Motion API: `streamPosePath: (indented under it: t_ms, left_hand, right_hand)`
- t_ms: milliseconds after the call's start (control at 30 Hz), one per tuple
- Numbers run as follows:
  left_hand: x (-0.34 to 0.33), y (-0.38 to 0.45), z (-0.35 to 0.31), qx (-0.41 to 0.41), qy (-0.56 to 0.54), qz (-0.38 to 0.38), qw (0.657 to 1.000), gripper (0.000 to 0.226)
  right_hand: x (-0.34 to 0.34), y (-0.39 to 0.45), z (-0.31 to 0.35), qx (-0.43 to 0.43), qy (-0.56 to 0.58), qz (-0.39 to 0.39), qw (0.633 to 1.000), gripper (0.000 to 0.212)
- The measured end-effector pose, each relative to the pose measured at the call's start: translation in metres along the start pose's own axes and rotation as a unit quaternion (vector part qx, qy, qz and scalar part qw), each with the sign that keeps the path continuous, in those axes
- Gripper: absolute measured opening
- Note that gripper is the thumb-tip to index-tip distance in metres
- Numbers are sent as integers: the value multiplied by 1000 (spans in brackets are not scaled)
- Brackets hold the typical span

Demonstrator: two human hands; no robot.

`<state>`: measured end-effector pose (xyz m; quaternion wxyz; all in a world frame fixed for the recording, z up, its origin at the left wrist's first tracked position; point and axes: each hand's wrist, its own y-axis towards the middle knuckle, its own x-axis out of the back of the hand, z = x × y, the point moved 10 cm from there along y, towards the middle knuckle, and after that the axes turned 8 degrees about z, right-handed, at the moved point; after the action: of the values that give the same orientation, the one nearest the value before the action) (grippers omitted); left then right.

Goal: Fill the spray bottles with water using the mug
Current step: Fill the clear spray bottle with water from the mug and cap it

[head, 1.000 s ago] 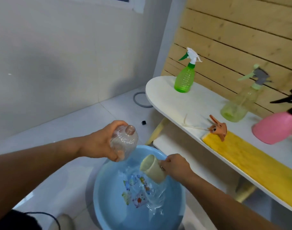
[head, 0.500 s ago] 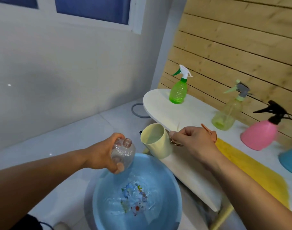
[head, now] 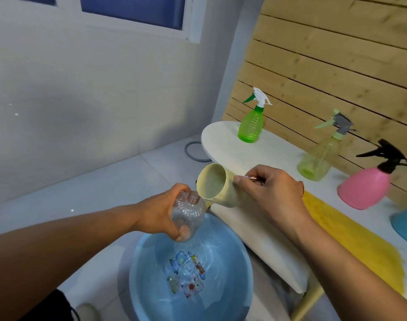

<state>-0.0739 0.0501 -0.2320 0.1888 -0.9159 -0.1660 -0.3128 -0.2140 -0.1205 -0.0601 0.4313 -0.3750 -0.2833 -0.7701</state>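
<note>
My left hand [head: 159, 212] grips a clear ribbed spray bottle [head: 188, 215] with its cap off, held above a blue basin [head: 239, 262] of water. A cream mug [head: 217, 185] is held by its handle in my right hand [head: 270, 193] and is tilted with its lip right at the bottle's open neck. On the white table [head: 223, 140] stand a green spray bottle [head: 251, 122], a pale yellow-green one [head: 319, 159] and a pink one [head: 365, 186] with a black trigger.
A yellow cloth [head: 353, 242] lies on the table to the right, with a blue object [head: 406, 224] at the frame edge. A grey ring [head: 194, 150] lies on the white floor by the wall. Wooden slats back the table.
My right hand lifted the mug out of the basin, brought it up to the bottle and tipped it against the neck. The left hand kept the bottle over the basin.
</note>
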Motion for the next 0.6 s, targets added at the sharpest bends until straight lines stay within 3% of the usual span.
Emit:
streamPosePath:
  t_ms: [600]
  left_hand:
    - [5, 1, -3, 7, 0, -8, 1000, 109]
  right_hand:
    - [3, -5, 21, 68, -75, -46, 994, 21]
